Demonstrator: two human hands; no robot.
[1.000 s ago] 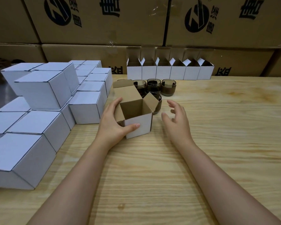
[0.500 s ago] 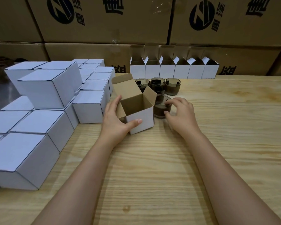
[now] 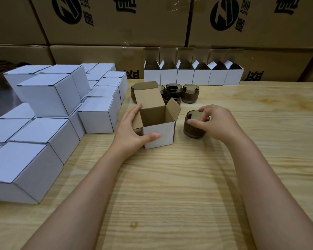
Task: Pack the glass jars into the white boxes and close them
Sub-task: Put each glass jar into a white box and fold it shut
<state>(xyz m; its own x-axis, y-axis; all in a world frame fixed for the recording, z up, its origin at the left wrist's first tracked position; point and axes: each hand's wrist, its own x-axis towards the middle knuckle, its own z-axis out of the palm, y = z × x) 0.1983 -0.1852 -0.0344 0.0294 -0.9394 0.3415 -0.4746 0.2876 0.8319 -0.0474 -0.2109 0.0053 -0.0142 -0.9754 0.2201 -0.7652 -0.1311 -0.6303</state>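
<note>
Head view: right grip (image 3: pixel 219 123) is pinching the jar (image 3: pixel 193 131) by its rim, left grip (image 3: pixel 132 132) is holding the box (image 3: pixel 163 129); smooth glass may be slipping out.

1. This is looking like a packing room in a warehouse or small goods workshop.
2. Large brown shipping cartons (image 3: pixel 116 24), printed with dark logos and characters, are standing stacked like a wall from 10 to 2 o'clock.
3. Many closed white boxes (image 3: pixel 49 94), all alike, are sitting piled in tiers at 9 o'clock.
4. A row of open white boxes (image 3: pixel 193 76) is standing flaps-up at 1 o'clock, just in front of the cartons.
5. Dark glass jars (image 3: pixel 191 93) are sitting grouped at 12 o'clock.
6. A pale wooden table (image 3: pixel 170 186) is carrying it all, stretching from 3 round to 7 o'clock.
</note>
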